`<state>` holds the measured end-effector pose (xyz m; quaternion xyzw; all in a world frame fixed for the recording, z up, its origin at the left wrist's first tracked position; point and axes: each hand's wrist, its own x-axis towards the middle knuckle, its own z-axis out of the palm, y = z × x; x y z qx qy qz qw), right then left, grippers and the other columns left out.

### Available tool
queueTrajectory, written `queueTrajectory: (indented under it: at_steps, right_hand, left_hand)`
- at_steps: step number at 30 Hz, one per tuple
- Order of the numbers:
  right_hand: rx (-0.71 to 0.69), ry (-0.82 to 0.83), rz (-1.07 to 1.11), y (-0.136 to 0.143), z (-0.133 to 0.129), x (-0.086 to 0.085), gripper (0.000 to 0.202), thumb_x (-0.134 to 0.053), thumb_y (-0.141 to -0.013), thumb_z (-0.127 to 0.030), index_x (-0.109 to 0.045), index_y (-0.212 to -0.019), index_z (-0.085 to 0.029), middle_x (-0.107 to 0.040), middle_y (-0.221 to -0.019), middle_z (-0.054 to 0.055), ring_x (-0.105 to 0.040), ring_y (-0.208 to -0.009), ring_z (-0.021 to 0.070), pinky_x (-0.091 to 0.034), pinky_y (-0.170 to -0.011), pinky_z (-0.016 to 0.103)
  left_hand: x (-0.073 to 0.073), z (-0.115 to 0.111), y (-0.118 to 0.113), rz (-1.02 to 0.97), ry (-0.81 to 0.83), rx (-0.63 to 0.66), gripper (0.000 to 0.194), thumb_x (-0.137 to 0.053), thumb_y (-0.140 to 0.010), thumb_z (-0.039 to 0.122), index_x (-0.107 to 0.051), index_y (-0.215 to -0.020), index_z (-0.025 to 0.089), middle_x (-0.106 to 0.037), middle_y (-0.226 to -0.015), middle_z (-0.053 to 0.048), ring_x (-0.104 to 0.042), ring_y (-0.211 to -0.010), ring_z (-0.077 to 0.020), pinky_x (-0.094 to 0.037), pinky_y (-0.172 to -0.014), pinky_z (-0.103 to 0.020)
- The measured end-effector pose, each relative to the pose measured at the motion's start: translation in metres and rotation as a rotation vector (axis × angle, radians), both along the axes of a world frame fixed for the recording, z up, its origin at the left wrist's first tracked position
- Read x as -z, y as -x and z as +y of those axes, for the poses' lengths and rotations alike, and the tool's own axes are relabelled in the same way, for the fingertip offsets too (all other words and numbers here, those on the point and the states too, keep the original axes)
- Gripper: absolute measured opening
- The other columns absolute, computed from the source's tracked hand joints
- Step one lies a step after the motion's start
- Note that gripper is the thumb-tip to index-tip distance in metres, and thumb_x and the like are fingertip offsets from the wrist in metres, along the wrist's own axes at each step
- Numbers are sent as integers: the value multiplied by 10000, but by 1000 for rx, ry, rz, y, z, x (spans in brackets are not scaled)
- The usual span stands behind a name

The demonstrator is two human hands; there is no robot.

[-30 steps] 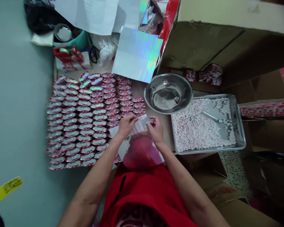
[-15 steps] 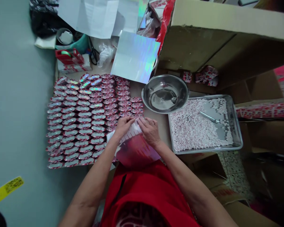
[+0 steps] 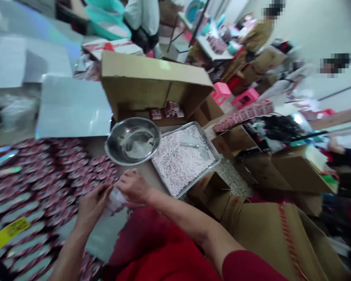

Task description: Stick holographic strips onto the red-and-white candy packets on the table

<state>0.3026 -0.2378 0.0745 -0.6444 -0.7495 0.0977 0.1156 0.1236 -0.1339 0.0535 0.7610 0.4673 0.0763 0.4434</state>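
My left hand and my right hand are close together at the lower middle, their fingers pinched on the upper edge of a whitish sheet that looks partly clear. The sheet hangs down in front of my red clothing. Rows of small red and white packets stand on the table to the left. Just beyond my right hand sits a metal bowl with something clear in it. To its right, a metal tray holds many small whitish pieces and a metal tool.
An open cardboard box lies behind the bowl. Shiny sheets cover the back left. More boxes stand at the right. Two people are in the background, one in a tan top; another person's arm shows at the right edge.
The view has swung to the right, bringing the room and people into sight. My hands still hold the sheet, now blurred and a little further apart.
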Motion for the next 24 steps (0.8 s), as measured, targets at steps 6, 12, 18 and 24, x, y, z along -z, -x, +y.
queueTrajectory:
  at_steps: [6,12,18,24]
  right_hand:
    - [13,-47,-43,-23,-9,-14,171,-597,-980,-356,-675,-1023,-210,-708,-1050,51,-529,-1058,273,-344,-863,426]
    - [1,-63,-51,-37,-11,-29,174,-598,-1000,-368,-686,-1050,-227,-697,-1064,52,-528,-1062,264,-344,-879,418]
    - [-80,-101,-11,-43,-19,-21,156,-658,-1001,-367,-700,-1080,-238,-689,-1023,47,-531,-1046,242,-355,-896,390]
    - [45,-154,114,-33,-44,-12,271,-590,-1042,-288,-698,-1288,-321,-713,-1230,61,-558,-1123,244,-375,-966,414]
  left_hand:
    - [-10,3,-23,-64,69,55,450,-628,-701,696,-748,-822,280,-793,-783,-20,-728,-726,-278,-554,-646,-328]
    - [-19,10,-39,-133,123,153,439,-641,-704,705,-756,-770,287,-779,-745,-13,-698,-684,-257,-547,-604,-313]
    - [-30,6,-42,-114,5,212,314,-614,-796,529,-755,-811,248,-779,-794,-32,-699,-733,-233,-530,-721,-312]
    - [-43,-3,-34,-91,-138,182,233,-567,-938,342,-760,-898,217,-784,-877,-60,-695,-802,-205,-491,-763,-302]
